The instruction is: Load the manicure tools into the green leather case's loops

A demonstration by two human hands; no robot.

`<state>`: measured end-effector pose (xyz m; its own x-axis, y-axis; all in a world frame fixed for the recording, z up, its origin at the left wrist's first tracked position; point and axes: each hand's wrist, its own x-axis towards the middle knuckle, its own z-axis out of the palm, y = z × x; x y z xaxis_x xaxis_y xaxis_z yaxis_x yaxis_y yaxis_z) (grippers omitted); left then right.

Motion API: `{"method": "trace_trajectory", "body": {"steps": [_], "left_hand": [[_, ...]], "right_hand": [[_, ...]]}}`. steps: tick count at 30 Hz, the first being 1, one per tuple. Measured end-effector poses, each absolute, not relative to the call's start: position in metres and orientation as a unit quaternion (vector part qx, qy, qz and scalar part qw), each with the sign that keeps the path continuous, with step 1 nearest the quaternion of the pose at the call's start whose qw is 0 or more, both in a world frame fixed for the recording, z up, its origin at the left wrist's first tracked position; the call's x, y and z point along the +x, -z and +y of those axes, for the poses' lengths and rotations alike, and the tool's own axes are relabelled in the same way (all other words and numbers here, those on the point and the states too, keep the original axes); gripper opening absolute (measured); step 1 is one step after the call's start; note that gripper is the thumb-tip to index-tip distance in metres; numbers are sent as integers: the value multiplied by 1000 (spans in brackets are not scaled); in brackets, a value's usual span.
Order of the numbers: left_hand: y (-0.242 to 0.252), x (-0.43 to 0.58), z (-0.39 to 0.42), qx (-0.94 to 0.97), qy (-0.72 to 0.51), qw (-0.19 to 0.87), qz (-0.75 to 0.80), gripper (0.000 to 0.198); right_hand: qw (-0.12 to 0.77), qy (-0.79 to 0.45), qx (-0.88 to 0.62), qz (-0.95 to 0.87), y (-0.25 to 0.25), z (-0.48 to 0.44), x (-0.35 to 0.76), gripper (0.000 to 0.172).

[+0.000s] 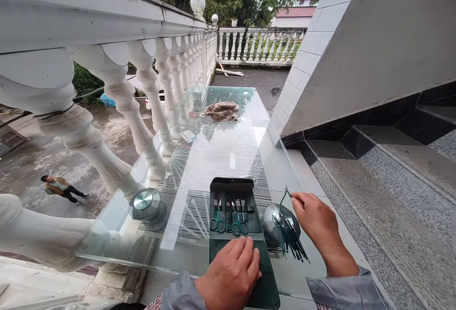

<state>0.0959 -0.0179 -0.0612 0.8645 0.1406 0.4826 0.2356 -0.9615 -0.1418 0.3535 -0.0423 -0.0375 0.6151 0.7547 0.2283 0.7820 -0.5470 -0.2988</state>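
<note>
Case (231,187): dark green roll, opened flat on the glass bench, its near flap under my left hand (231,274).
Scissors (217,220): two green-handled pairs standing in the case's loops, clippers beside them.
Hooked tool (284,197): thin metal, pinched in the fingers of my right hand (317,224), tip raised.
Loose picks (291,239): slim, dark, fanned together just right of the case.

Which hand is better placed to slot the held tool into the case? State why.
Right, probably: the right hand pinches the small tool beside the case, while the left hand lies flat on the case's lower flap.
</note>
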Motion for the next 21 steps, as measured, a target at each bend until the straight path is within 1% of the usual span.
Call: {"method": "trace_trajectory", "body": {"steps": [5,16,19,21], "left_hand": [[62,95,-17,-961,242,95,-92,31],[61,93,-18,-969,212,92,-92,32],[61,92,-18,-968,213,91,-93,32],[61,92,-18,-967,217,93,-94,32]], "right_hand": [[143,42,-878,-454,46,-31,355,30],[163,57,-864,-474,58,-22,355,27],[199,78,-853,-477,53,-22,351,28],[267,92,-822,-495,47,-22,339,28]]}}
